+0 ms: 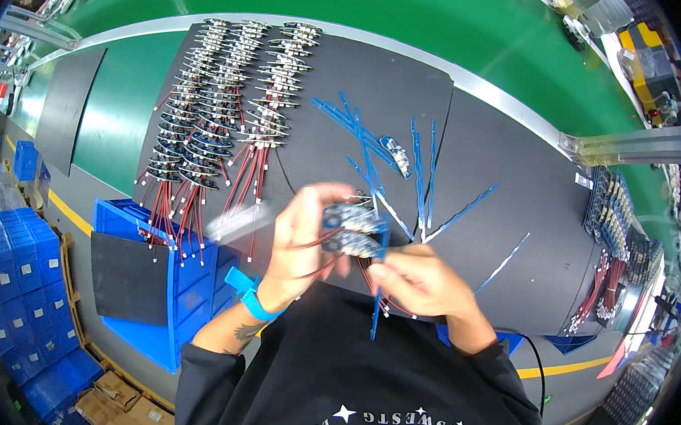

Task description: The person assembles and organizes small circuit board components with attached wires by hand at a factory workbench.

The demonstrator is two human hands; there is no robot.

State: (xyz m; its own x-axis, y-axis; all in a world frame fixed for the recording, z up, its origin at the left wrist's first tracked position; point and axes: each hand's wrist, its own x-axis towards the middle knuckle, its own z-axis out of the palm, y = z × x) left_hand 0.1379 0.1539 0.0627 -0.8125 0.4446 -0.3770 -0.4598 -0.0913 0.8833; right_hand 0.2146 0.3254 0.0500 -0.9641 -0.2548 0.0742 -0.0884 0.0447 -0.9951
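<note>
In front of my chest, my left hand (pixel 300 232) is closed on a blue circuit board panel (pixel 355 232) with pale parts and dark red wires hanging from it. The fingers of my right hand (pixel 424 280) pinch a narrow blue edge strip (pixel 378 297) along the panel's right side. Motion blurs both hands a little, and I cannot tell whether the strip is still joined to the panel. Beyond the hands, loose blue strips (pixel 415 170) lie scattered on the black mat (pixel 345 67). One small board piece (pixel 395 157) rests among them.
Long overlapping rows of small boards (pixel 210 88) with red wires cover the mat's left part. More panels (pixel 612 212) are stacked at the right end. A blue crate (pixel 177 320) stands beside the table at lower left. A blue wrist strap (pixel 256 298) circles my left wrist.
</note>
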